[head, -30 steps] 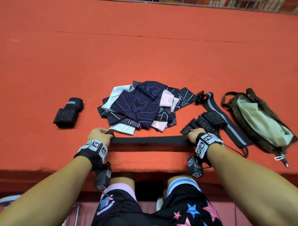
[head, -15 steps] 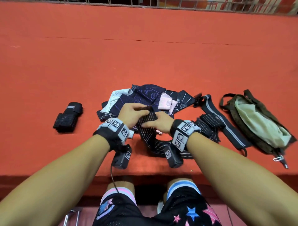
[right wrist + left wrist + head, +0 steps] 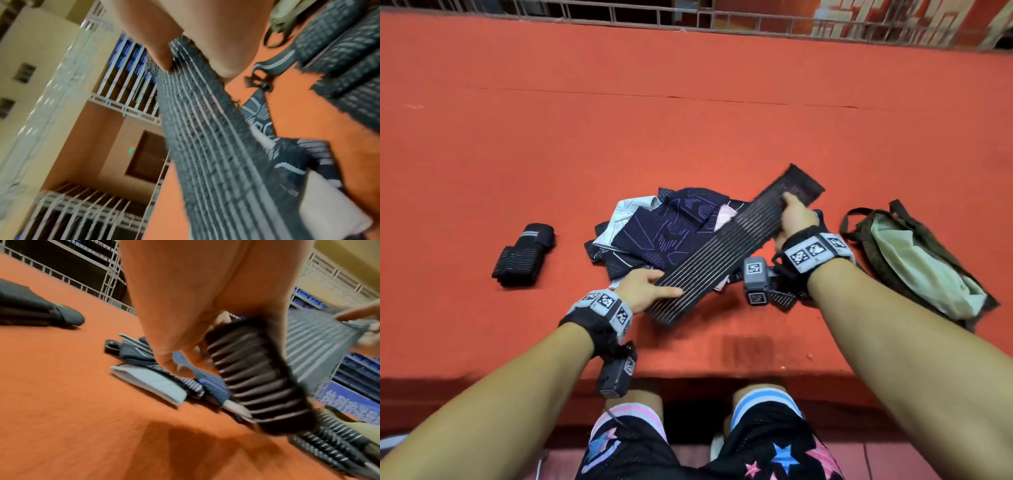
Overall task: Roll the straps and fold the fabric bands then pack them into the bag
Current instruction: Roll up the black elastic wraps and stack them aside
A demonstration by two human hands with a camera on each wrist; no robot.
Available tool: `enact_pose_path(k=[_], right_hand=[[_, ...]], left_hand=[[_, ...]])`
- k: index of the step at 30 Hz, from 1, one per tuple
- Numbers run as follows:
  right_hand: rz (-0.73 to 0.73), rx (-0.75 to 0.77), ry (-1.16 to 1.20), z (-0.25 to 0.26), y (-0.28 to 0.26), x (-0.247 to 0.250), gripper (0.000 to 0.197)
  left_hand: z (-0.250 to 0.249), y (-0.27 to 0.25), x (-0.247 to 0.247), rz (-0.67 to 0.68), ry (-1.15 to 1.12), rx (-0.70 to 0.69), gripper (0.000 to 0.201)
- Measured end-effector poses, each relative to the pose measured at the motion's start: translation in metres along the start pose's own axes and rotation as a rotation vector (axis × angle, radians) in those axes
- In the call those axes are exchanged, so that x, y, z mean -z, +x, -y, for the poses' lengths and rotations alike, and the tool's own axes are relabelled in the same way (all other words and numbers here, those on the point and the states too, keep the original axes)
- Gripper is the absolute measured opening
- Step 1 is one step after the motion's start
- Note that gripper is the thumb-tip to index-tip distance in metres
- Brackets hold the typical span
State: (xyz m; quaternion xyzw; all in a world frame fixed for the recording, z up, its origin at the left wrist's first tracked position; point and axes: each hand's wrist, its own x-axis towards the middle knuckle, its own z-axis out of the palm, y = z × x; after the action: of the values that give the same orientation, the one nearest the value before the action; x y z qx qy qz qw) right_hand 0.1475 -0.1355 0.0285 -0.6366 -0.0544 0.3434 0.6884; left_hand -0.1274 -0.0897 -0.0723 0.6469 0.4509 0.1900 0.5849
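Now the black elastic strap with thin grey lengthwise stripes [image 3: 726, 246] is drawn out flat and taut on a diagonal, where half a second earlier it was bunched between both hands over the pile. The right hand [image 3: 792, 219] has its fingers clamped on the far end, thumb on top; the left hand [image 3: 643, 289] grips the near end, index finger laid along the stripes. Beneath the strap, between the two sets of fingers, lies the heap of navy, white and pink patterned fabric bands [image 3: 654, 236], unfolded. Well beyond the left fingers sits one rolled black strap [image 3: 524, 255]; past the right fingers, the olive fabric bag [image 3: 914, 263] lies open on the orange surface [image 3: 688, 120]. Judged from this: straightening done, rolling not yet begun.
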Motion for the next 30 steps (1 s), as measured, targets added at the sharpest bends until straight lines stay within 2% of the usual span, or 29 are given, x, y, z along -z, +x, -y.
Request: enact_pose_path(k=[1,3,5,7,8,9,10,12,13,15,18,20,22,24,27,30], right_hand=[[-0.059,0.011,-0.116,-0.005,0.015,0.014,0.053],[-0.174,0.008,-0.420,-0.032,0.056,0.051,0.060],[-0.258,-0.054,-0.574,-0.072,0.090,0.087,0.072],[-0.248,-0.117,-0.684,-0.098,0.080,0.104,0.081],[-0.264,-0.169,-0.726,-0.100,0.054,0.105,0.083],[-0.266,-0.205,-0.753,-0.091,0.014,0.100,0.081],[-0.269,-0.245,-0.759,-0.098,-0.002,0.100,0.072],[-0.294,-0.258,-0.752,-0.113,-0.016,0.106,0.050],[-0.252,-0.259,-0.733,-0.122,-0.017,0.110,0.043],[-0.177,-0.175,-0.709,-0.138,-0.006,0.110,0.033],[-0.309,0.031,-0.836,-0.134,-0.003,0.097,0.031],[-0.302,0.121,-0.951,-0.123,-0.007,0.080,0.030],[-0.111,0.175,-0.922,-0.124,-0.010,0.048,0.022],[0.212,0.138,-0.818,-0.142,-0.016,0.012,0.013],[0.593,0.126,-0.843,-0.183,-0.034,-0.036,0.004],[0.797,0.133,-0.902,-0.210,-0.059,-0.067,0.011]], left_hand=[[0.007,0.000,0.008,-0.006,0.017,0.037,0.016],[0.020,-0.002,0.022,-0.024,0.036,0.091,0.017],[0.031,-0.002,0.031,-0.105,0.020,0.134,0.018],[0.042,-0.002,0.037,-0.228,0.023,0.164,0.018],[0.049,-0.002,0.039,-0.285,0.030,0.179,0.020],[0.054,-0.004,0.041,-0.337,0.031,0.193,0.020],[0.062,-0.006,0.042,-0.382,0.019,0.209,0.019],[0.075,-0.006,0.044,-0.430,0.047,0.232,0.014],[0.078,-0.007,0.042,-0.432,0.083,0.248,0.012],[0.082,-0.009,0.041,-0.438,0.140,0.284,0.008],[0.087,-0.009,0.044,-0.468,0.186,0.338,0.009],[0.087,-0.010,0.047,-0.495,0.188,0.343,0.016],[0.087,-0.012,0.047,-0.497,0.176,0.339,0.018],[0.088,-0.014,0.045,-0.475,0.175,0.326,0.017],[0.089,-0.013,0.046,-0.522,0.123,0.325,0.013],[0.092,-0.011,0.047,-0.545,0.060,0.325,0.020]])
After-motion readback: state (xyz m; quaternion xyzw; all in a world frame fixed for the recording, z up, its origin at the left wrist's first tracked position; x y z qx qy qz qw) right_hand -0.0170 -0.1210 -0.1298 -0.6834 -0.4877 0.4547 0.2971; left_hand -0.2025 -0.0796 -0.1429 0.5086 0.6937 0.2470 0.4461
